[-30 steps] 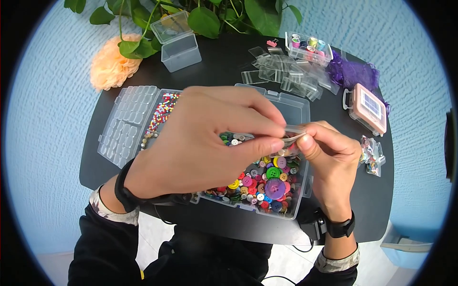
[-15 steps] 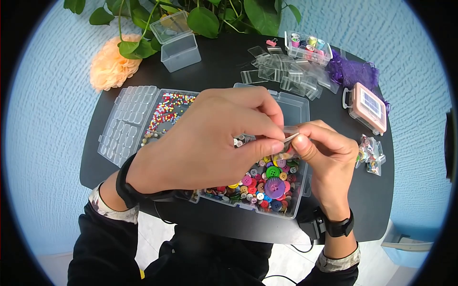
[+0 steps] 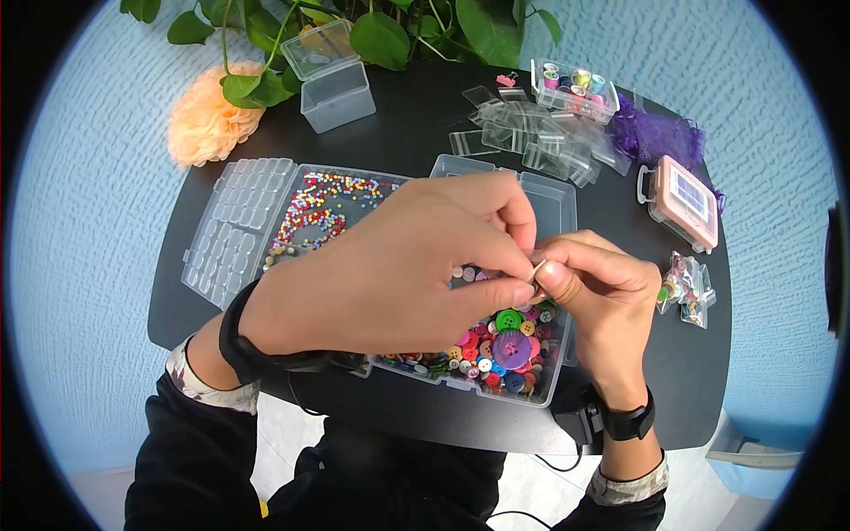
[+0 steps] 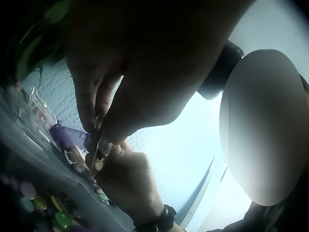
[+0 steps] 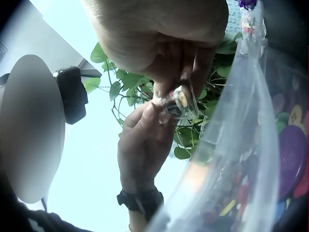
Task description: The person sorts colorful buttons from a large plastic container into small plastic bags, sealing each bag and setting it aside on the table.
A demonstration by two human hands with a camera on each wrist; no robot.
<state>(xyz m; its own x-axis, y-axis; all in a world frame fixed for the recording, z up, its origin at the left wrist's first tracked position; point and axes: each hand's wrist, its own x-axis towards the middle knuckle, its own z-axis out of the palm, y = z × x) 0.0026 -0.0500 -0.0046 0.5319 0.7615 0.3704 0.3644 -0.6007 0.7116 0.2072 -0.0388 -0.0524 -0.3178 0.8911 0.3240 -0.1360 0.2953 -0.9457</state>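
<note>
Above an open clear box of mixed buttons (image 3: 512,350), both hands pinch a small clear zip bag (image 5: 189,107) by its top edge. The left hand (image 3: 390,274) holds it between thumb and forefinger, the other fingers bent behind. Thumb and curled forefinger of the right hand (image 3: 611,296) grip it close beside the left fingertips. A few small buttons (image 5: 183,99) show inside the bag in the right wrist view. In the head view the fingers hide most of the bag, and the left hand covers part of the box.
A divided bead case (image 3: 310,208) with its lid open lies left. Behind are an empty clear box (image 3: 338,99), flat zip bags (image 3: 531,133), a thread spool box (image 3: 574,93) and purple mesh (image 3: 660,137). To the right stand a pink case (image 3: 682,203) and filled bags (image 3: 686,290).
The left hand has shifted slightly right and down, the right hand slightly left. The pinching fingertips have come closer together along the bag's top, showing less of it.
</note>
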